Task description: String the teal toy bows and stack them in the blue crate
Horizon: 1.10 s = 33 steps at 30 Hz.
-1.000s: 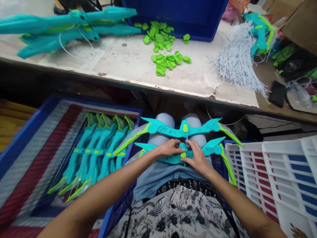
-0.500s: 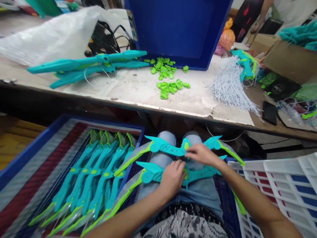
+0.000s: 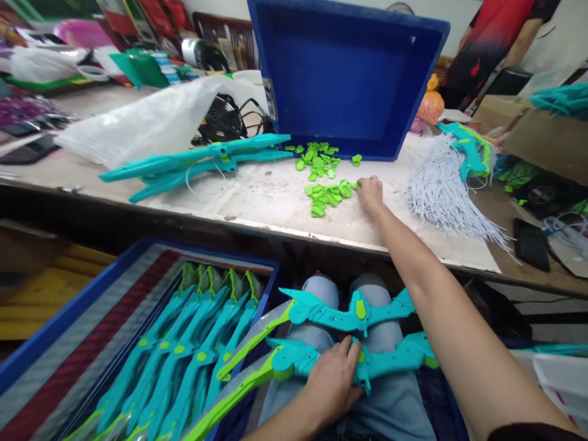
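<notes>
Two turquoise toy bows with lime-green tips lie across my lap, the upper bow (image 3: 321,311) beyond the lower bow (image 3: 390,362). My left hand (image 3: 334,378) is wrapped round the middle of the lower one, thumb hidden beneath. Out on the table, my right hand (image 3: 370,193) has its fingertips pinched at the right end of a loose group of small green plastic pieces (image 3: 331,193). One piece (image 3: 356,185) shows at those fingertips. Behind lies a second pile of green pieces (image 3: 318,160).
A blue crate (image 3: 349,79) stands on its side at the table's back. More turquoise bow parts (image 3: 193,164) and a bundle of white strings (image 3: 452,190) flank the pieces. Finished-looking bows (image 3: 172,349) lie in a blue crate at my left. A person (image 3: 498,43) stands behind.
My right hand has left the upper bow's middle and moved forward to the green pieces on the table. My left hand stays on the lower bow. The camera view has tilted up.
</notes>
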{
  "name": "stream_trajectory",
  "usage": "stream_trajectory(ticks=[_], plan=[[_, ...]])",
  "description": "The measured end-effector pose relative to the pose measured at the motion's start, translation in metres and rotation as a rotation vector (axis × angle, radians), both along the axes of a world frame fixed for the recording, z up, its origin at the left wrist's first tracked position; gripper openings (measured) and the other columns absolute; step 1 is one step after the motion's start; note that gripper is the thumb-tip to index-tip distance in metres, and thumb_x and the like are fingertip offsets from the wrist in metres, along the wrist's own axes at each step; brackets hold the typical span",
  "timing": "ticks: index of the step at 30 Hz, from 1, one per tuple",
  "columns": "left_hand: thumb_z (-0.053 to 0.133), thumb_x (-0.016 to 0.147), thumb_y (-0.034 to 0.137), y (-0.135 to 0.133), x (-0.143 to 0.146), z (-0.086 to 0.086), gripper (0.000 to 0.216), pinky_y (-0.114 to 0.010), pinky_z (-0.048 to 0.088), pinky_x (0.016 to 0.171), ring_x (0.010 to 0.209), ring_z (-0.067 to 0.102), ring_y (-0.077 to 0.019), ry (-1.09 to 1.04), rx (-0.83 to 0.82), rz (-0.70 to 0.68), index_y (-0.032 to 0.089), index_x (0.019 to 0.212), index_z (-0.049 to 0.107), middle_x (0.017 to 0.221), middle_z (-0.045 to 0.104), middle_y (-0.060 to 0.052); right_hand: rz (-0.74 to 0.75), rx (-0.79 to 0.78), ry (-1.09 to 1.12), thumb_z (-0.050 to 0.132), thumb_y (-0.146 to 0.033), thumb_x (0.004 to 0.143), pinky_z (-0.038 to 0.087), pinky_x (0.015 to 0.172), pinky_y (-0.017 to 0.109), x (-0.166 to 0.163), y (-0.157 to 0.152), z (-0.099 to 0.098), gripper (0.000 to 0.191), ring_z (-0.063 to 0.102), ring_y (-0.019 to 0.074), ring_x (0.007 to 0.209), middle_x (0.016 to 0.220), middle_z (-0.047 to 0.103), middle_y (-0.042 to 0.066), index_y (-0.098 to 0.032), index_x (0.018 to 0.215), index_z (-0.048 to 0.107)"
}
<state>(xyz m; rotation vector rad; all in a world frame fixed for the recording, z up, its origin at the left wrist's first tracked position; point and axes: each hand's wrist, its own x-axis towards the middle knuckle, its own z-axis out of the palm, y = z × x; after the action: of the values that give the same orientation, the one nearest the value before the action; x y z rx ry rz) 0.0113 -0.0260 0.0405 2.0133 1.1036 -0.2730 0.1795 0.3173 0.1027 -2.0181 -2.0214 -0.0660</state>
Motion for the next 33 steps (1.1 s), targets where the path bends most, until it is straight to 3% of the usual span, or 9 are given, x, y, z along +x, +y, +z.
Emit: stream_trajectory(ticks=[3,6,10,13,15,19,24,28,33], plan=[[0.059,0.074,0.041,0.009,-0.004,0.011,0.054,-0.041,0.047,0.087,0.108,0.057,-0.0337,-0.069,0.023,-0.003,0.021,0.123,0.055,0.125,0.056,-0.014,0.005,0.065,-0.026,0.044,-0.019,0.089,0.034,0.083,0.039,0.004,-0.016,0.005,0.03,0.049,0.0291,0.102,0.101,0.066,0.017,-0.012,0.107,0.066],[0.058,0.073,0.045,0.016,-0.007,0.013,0.035,-0.033,0.046,0.067,0.081,0.062,-0.0275,-0.103,-0.099,-0.013,0.02,0.096,0.064,0.09,0.065,-0.009,0.052,0.132,-0.103,0.043,-0.023,0.091,0.034,0.079,0.038,0.012,-0.063,0.006,0.029,0.05,0.0287,0.094,0.096,0.068,0.015,-0.012,0.109,0.064],[0.06,0.07,0.048,0.025,-0.009,-0.009,0.029,-0.026,0.034,0.052,0.064,0.055,-0.0183,-0.229,-0.385,-0.035,0.019,0.073,0.056,0.067,0.057,-0.001,0.168,0.089,-0.249,0.048,-0.026,0.089,0.034,0.074,0.038,0.022,-0.142,-0.004,0.023,0.052,0.0283,0.086,0.087,0.067,0.016,-0.014,0.095,0.067],[0.063,0.067,0.055,0.031,-0.009,-0.029,0.038,-0.025,0.036,0.053,0.06,0.053,-0.016,-0.295,-0.615,0.018,0.019,0.066,0.052,0.064,0.056,0.001,0.221,0.073,-0.255,0.051,-0.031,0.089,0.037,0.074,0.039,0.031,-0.175,-0.011,0.024,0.053,0.0292,0.088,0.088,0.065,0.016,-0.014,0.091,0.067],[0.064,0.065,0.061,0.035,-0.008,-0.037,0.043,-0.026,0.038,0.054,0.059,0.054,-0.0161,-0.311,-0.705,0.053,0.018,0.066,0.054,0.065,0.058,0.0,0.314,0.073,-0.199,0.056,-0.034,0.086,0.04,0.078,0.04,0.04,-0.178,-0.011,0.023,0.053,0.0297,0.094,0.096,0.065,0.016,-0.015,0.093,0.067],[0.068,0.063,0.062,0.04,-0.006,-0.04,0.046,-0.026,0.039,0.056,0.061,0.056,-0.0164,-0.328,-0.656,0.059,0.018,0.073,0.059,0.071,0.062,-0.001,0.561,-0.042,-0.048,0.058,-0.023,0.082,0.042,0.092,0.039,0.059,-0.158,-0.006,0.017,0.053,0.0258,0.11,0.119,0.062,0.011,-0.018,0.097,0.065],[0.068,0.066,0.06,0.044,-0.01,-0.044,0.047,-0.026,0.041,0.063,0.067,0.058,-0.0169,-0.398,-0.732,0.107,0.018,0.086,0.064,0.077,0.065,-0.002,0.54,-0.093,0.057,0.058,-0.021,0.081,0.043,0.092,0.039,0.059,-0.162,0.001,0.013,0.059,0.0249,0.103,0.107,0.068,0.01,-0.017,0.091,0.066],[0.067,0.068,0.058,0.044,-0.015,-0.051,0.048,-0.027,0.042,0.072,0.077,0.057,-0.0178,-0.464,-0.706,0.133,0.016,0.091,0.069,0.087,0.068,-0.004,0.63,-0.018,0.23,0.055,-0.032,0.088,0.044,0.091,0.041,0.04,-0.242,-0.011,0.02,0.059,0.0239,0.104,0.108,0.068,0.008,-0.02,0.099,0.065],[0.069,0.066,0.058,0.043,-0.015,-0.057,0.05,-0.027,0.041,0.073,0.076,0.055,-0.0175,-0.468,-0.725,0.166,0.015,0.092,0.071,0.084,0.068,-0.003,0.779,-0.079,0.258,0.054,-0.029,0.09,0.049,0.078,0.039,0.019,-0.378,-0.053,0.019,0.062,0.0228,0.095,0.105,0.07,0.01,-0.02,0.101,0.066]])
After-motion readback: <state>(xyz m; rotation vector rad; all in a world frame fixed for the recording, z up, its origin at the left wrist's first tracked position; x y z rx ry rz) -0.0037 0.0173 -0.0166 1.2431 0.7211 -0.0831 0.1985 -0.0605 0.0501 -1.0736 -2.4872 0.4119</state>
